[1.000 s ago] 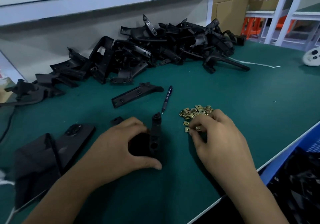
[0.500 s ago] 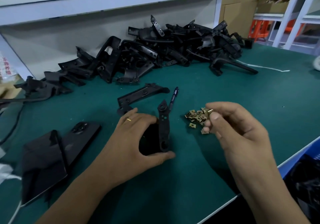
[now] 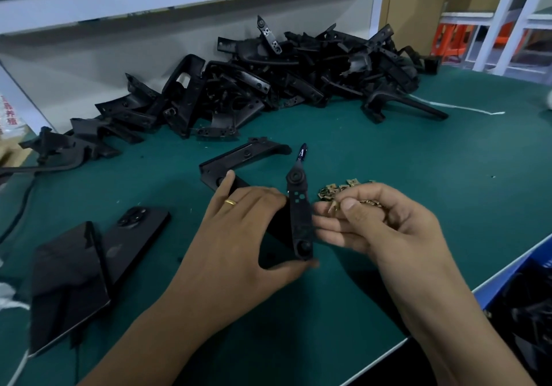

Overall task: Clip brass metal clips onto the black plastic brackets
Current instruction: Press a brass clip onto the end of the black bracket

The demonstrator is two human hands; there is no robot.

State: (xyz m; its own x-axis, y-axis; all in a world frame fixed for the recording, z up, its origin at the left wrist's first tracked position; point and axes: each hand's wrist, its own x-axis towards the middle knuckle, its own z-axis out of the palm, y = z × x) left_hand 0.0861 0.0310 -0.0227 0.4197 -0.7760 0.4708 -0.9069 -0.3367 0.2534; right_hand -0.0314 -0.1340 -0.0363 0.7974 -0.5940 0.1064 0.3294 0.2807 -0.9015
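Our left hand (image 3: 239, 236) grips a black plastic bracket (image 3: 299, 221) upright, while just beside it our right hand (image 3: 373, 224) pinches a brass clip (image 3: 333, 205).

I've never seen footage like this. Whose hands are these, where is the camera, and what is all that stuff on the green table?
No machine here: a person is working bare-handed, and the one camera sits on their head, looking down at the hands. The left hand, wearing a ring, grips a black plastic bracket and holds it upright on the green table. The right hand pinches a small brass clip right beside that bracket, ready to be clipped on. Behind the right hand lies a small heap of brass clips. Further back is a big pile of black brackets, with one loose bracket and a pen nearer. To the left lie a dark phone and another flat black item I cannot identify.
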